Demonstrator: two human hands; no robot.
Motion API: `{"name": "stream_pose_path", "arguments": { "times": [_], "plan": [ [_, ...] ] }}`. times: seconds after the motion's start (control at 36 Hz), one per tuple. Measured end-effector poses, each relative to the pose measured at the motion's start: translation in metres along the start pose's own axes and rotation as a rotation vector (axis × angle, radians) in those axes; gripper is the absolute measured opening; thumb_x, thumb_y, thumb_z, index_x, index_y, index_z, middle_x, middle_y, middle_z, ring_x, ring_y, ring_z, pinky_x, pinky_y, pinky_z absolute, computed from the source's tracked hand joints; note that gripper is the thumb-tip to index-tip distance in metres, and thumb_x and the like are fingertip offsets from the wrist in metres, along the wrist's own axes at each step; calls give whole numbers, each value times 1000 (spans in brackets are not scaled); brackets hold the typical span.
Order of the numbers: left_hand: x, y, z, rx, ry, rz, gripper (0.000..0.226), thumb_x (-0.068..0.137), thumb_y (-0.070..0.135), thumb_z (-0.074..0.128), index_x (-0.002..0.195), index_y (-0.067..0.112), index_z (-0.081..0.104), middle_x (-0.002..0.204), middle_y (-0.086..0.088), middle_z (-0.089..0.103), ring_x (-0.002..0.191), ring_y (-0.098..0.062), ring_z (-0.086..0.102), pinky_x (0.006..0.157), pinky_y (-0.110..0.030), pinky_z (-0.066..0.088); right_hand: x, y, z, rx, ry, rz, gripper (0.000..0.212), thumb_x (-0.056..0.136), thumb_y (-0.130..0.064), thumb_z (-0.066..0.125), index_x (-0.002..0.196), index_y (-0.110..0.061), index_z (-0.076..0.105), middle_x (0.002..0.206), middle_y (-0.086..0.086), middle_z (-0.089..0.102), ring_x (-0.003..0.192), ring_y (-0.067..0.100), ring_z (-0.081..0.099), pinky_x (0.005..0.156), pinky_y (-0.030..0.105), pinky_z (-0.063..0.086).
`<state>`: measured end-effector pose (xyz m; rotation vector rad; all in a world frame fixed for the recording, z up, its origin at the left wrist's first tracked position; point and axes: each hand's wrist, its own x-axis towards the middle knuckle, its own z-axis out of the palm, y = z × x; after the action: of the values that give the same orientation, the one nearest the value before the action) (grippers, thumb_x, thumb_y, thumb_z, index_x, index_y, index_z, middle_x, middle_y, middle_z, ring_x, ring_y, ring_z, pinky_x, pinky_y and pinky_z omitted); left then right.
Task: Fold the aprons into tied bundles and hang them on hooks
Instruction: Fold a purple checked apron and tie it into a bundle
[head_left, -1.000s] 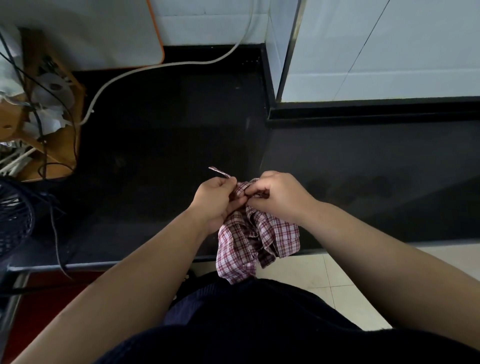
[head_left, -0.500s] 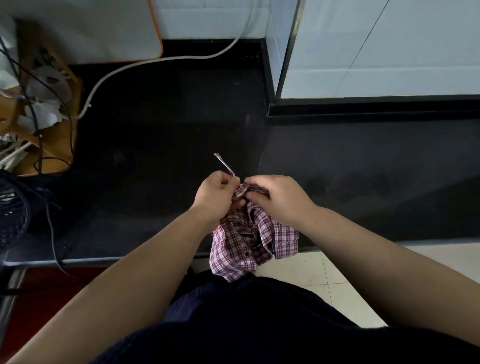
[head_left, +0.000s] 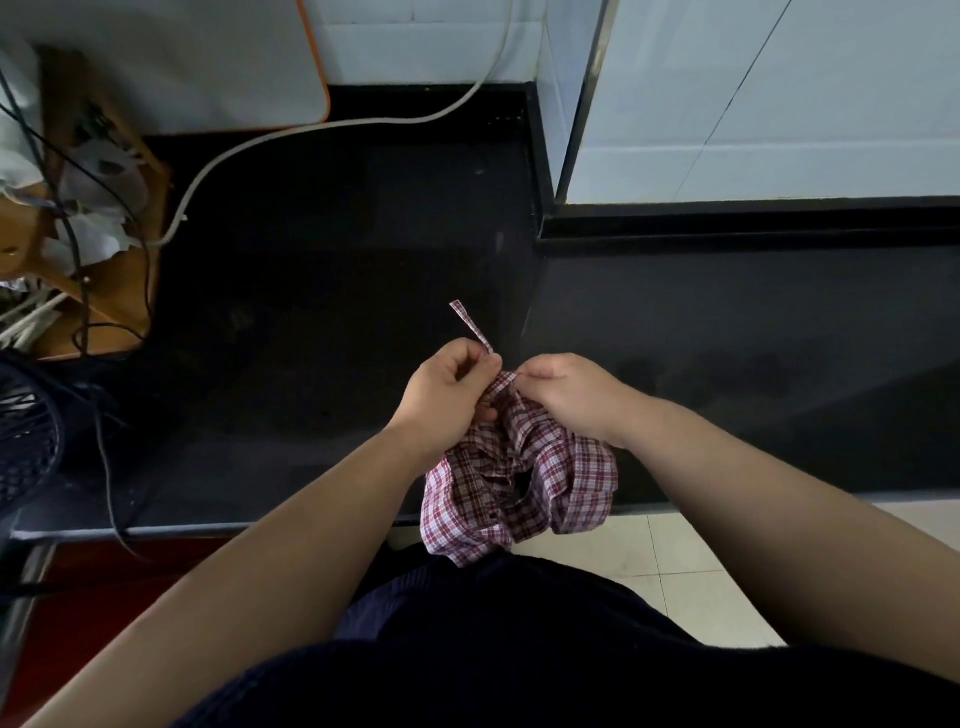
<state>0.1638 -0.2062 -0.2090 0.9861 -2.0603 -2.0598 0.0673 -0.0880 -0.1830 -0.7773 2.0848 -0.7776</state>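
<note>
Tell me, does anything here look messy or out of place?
Only the far-left corner: black cables tangle over a wooden rack with crumpled white paper. The checked apron, gripped by the left hand and right hand, looks deliberately bunched.

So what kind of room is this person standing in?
Probably a home kitchen or utility corner: a dark stone counter, white wall tiles behind it, a pale tiled floor, and a fan with tangled cables on the left.
</note>
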Motion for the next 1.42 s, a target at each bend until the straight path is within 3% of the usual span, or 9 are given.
{"name": "stream_pose_path", "arguments": {
  "times": [0.14,0.25,0.33,0.5,0.72,0.86,1.0,1.19,1.42],
  "plan": [
    [3,2,-3,24,-35,-3,16,97,26,55,85,19,62,75,-1,63,69,-14,60,66,-26,52,6,-8,-6,194,-112,75,26,92,-12,49,99,8,65,94,14,61,90,21,55,92,40,43],
    [6,3,0,75,-42,-32,15,98,27,53,88,18,62,72,1,63,64,-11,58,61,-23,50,2,-2,-5,155,-162,43,22,82,-12,59,100,2,61,87,11,59,83,23,55,77,40,45],
    [9,4,0,59,-53,-56,14,97,25,54,88,17,62,75,0,63,66,-11,59,59,-21,49,3,5,0,10,-60,-37,16,87,-15,65,101,-8,63,96,10,65,89,23,62,80,38,51],
    [8,4,0,24,-53,-48,15,98,24,53,89,17,63,75,4,64,68,-8,59,61,-21,50,4,7,15,-15,173,-173,39,96,-39,49,82,-4,58,69,7,54,61,16,49,55,24,38],
    [-1,5,2,280,151,140,18,96,28,56,85,15,62,100,5,56,84,-8,56,73,-21,49,4,17,23,-85,462,-264,39,101,-28,40,85,-2,65,80,3,62,75,11,53,68,19,40],
    [-4,0,-2,339,289,182,10,96,22,54,89,17,59,102,6,53,84,-5,53,69,-13,43,5,17,23,-173,564,-47,48,103,-28,34,57,-16,39,62,-3,42,67,16,44,62,26,24],
    [-12,-19,-22,371,360,123,11,96,23,53,88,18,58,99,4,55,83,-7,53,68,-20,41,7,33,11,53,554,236,49,102,-35,35,74,-1,56,82,18,62,81,33,57,77,40,43],
    [-20,-20,-25,200,388,34,14,95,27,55,85,18,60,91,-7,66,83,-22,65,76,-49,56,15,30,17,385,574,421,43,100,-39,40,81,-6,60,75,9,59,71,25,57,76,45,52],
    [-16,1,-17,-209,195,-10,14,102,21,44,94,19,56,90,6,73,70,-3,55,57,-18,42,8,5,8,618,461,223,31,100,-42,37,90,-20,55,87,1,59,65,7,51,56,24,41]
  ]
}}
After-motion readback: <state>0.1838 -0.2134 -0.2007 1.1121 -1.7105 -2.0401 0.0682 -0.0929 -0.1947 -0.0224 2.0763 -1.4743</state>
